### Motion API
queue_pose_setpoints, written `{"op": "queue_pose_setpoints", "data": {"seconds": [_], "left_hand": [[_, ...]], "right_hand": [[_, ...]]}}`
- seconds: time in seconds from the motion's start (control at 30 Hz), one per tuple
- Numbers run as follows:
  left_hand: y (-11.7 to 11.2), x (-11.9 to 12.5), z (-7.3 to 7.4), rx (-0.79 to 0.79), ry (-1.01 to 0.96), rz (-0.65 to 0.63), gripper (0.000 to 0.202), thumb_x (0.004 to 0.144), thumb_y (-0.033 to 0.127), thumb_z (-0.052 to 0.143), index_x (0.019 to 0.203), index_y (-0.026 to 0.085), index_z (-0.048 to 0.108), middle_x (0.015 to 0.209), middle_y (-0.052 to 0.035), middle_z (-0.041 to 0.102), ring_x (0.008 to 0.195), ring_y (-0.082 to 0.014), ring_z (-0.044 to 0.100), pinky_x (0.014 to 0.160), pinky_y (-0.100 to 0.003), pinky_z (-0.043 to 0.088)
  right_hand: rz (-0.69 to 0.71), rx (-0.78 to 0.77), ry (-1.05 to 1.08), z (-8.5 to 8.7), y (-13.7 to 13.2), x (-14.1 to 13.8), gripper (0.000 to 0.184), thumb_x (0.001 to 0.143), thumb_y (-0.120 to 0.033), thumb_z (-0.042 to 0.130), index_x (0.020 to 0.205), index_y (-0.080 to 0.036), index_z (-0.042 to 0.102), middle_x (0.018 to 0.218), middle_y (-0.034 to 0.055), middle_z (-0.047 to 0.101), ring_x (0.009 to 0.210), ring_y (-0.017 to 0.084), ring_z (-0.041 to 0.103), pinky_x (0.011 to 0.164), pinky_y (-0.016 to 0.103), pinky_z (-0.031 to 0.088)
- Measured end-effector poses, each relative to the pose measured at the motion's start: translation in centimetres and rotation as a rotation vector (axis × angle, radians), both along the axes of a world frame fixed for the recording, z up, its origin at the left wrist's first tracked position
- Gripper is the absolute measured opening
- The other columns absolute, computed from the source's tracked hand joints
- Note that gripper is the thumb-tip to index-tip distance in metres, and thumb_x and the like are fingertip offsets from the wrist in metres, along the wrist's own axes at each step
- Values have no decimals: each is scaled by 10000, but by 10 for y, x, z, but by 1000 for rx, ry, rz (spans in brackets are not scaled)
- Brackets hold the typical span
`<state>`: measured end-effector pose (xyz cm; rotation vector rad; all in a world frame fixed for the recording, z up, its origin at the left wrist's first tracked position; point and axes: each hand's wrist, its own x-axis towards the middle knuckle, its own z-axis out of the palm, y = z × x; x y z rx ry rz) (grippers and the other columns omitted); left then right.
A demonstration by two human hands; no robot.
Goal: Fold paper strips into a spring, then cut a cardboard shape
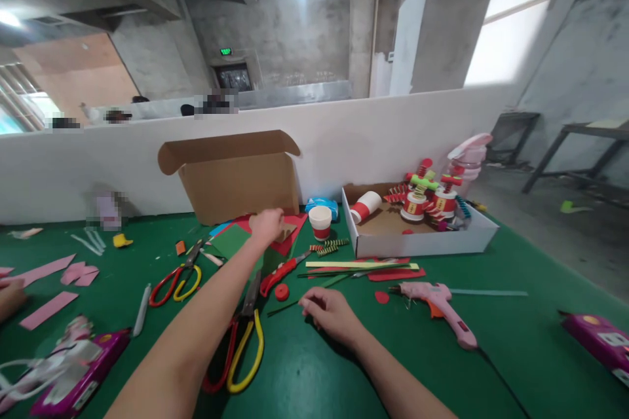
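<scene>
My left hand (268, 228) reaches forward over stacked coloured papers, with red paper (296, 222) and green paper (233, 242) around it. Its fingertips are hidden, beside a brown cardboard piece (287, 232). Nearer to me, my right hand (330, 314) rests above the green table, its fingers loosely curled and apart with nothing visible between them. A thin dark green strip (285, 308) passes close to those fingertips. Between the hands lie a red utility knife (280, 276), a small red roll (282, 292) and large scissors (249, 314), partly covered by my left forearm.
A white box (417, 245) holds decorated cups. A paper cup (320, 222) stands beside coiled strips (331, 247). At right lies a pink glue gun (442, 308) with its cord. Smaller scissors (179, 275) and an open cardboard box (240, 186) are left. Another person's hand (10, 298) shows at far left.
</scene>
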<state>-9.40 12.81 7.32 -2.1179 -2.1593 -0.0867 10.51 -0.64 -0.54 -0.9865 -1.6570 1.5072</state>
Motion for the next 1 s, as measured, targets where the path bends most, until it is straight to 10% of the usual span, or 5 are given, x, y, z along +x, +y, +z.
{"op": "queue_pose_setpoints", "data": {"seconds": [0.2, 0.4, 0.67, 1.0], "left_hand": [[61, -21, 100, 644, -24, 87, 561, 850, 201, 406, 1409, 181, 371, 1483, -149, 386, 1347, -317, 340, 1044, -498, 324], [101, -26, 151, 535, 0, 68, 710, 777, 193, 516, 1444, 134, 278, 1447, -194, 418, 1374, -348, 274, 1062, -565, 252], [22, -45, 131, 490, 141, -59, 321, 803, 184, 452, 972, 179, 725, 1093, -169, 664, 1138, -368, 516, 955, -527, 337], [-128, -54, 32, 422, 136, -199, 518, 796, 67, 346, 1138, 308, 652, 1117, -57, 699, 1042, -248, 627, 923, -414, 451]], "right_hand": [[-22, -14, -38, 3, -3, -1, 156, 812, -294, 546, 727, -182, 613, 618, -22, 597, 443, 64, 449, 418, 173, 343], [-29, -133, 31, 4, -1, -2, 128, 802, -287, 552, 757, -179, 603, 615, -36, 576, 429, 53, 433, 397, 160, 369], [-13, -105, 5, 1, 2, -3, 137, 808, -288, 553, 764, -174, 615, 625, -38, 581, 431, 40, 448, 406, 146, 382], [-2, -57, -36, 1, 3, -1, 114, 819, -265, 541, 765, -185, 602, 639, -33, 589, 437, 55, 447, 434, 169, 407]]}}
